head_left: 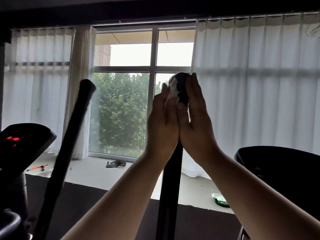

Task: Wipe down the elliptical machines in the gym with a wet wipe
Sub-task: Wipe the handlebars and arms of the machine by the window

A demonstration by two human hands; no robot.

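Observation:
A black elliptical handle bar rises upright in the middle, its rounded top in front of the window. My left hand presses a crumpled white wet wipe against the left side of the bar's top. On the right side my right hand lies flat against the bar with straight fingers, thumb near the wipe. The two palms meet around the bar. A second black handle bar leans at the left.
A console with red lit digits sits at the left, another dark console at the right. A green wipe packet lies on the floor by the white curtains. A dark rag lies below the window.

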